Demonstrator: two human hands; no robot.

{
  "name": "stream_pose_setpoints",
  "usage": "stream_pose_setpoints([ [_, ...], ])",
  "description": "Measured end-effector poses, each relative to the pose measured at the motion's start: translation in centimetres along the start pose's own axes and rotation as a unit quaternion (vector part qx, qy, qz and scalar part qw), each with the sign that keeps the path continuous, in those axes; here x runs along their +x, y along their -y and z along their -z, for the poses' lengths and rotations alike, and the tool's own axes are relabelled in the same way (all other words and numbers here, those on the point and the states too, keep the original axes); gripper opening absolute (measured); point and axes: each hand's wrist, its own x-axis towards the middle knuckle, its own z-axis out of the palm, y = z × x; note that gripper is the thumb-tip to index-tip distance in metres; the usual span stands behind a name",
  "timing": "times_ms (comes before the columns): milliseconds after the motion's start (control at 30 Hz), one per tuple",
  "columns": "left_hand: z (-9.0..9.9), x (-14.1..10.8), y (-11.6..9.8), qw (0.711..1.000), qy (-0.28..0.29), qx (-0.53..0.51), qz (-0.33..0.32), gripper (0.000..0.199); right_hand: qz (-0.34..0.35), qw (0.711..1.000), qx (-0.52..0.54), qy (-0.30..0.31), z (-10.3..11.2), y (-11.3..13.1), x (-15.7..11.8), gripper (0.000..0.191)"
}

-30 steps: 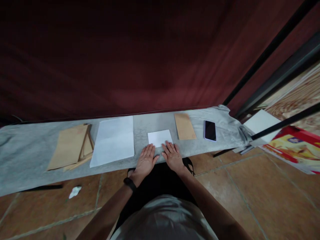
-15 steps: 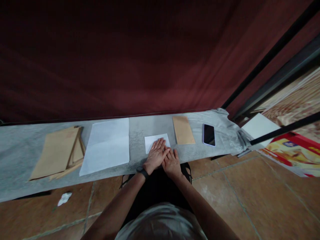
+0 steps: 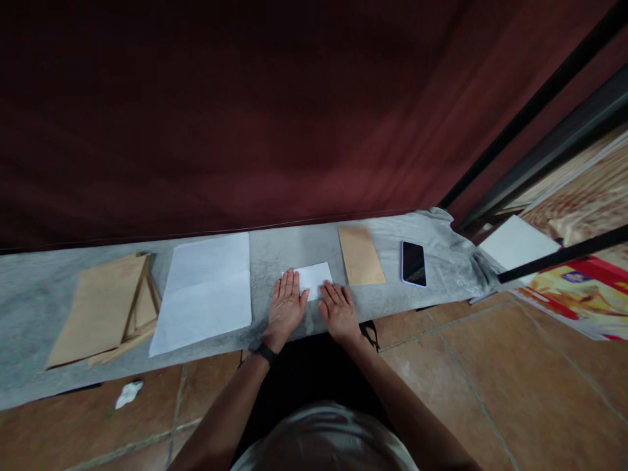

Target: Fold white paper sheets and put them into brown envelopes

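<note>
Paper [image 3: 315, 277] lies just below the frame's centre, left hand [image 3: 286, 307] spread flat over its left end, right hand [image 3: 339, 313] spread flat at its lower right corner; farther right lie an envelope [image 3: 362, 256], then a phone [image 3: 413, 263].

Small white paper [image 3: 314, 277], flat

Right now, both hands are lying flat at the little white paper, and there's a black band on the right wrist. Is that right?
Not quite: the head view shows the black band on the left wrist, not the right. The left hand and right hand do lie flat at the little white paper.
</note>
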Motion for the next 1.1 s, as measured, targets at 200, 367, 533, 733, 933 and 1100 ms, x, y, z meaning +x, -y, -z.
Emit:
stream_pose_setpoints([
  [200, -0.1, 0.0, -0.1, 1.0, -0.019, -0.004, -0.005, 0.068, 0.002, 1.0, -0.014, -0.011, -0.9, -0.8, 3.2, 0.049],
  [367, -0.1, -0.1, -0.1, 1.0, -0.022, -0.009, -0.004, 0.071, -0.013, 1.0, -0.025, -0.006, -1.7, -0.9, 4.6, 0.052],
  [533, 0.2, 0.0, -0.3, 0.999, -0.027, -0.019, -0.005, 0.071, -0.026, 0.999, -0.027, -0.01, -2.1, -1.0, 5.4, 0.054],
  [733, 0.7, 0.0, -0.4, 1.0, -0.016, -0.012, -0.006, 0.069, -0.033, 0.999, -0.034, -0.014, -2.0, -0.8, 5.5, 0.054],
  [933, 0.4, -0.1, -0.3, 1.0, -0.015, -0.012, -0.006, 0.066, 0.0, 0.999, -0.026, -0.018, -1.7, 0.3, 3.9, 0.049],
  [1100, 0.4, 0.0, -0.3, 1.0, 0.001, -0.001, -0.006, 0.069, 0.005, 1.0, -0.024, -0.015, -1.6, 0.7, 2.3, 0.049],
])
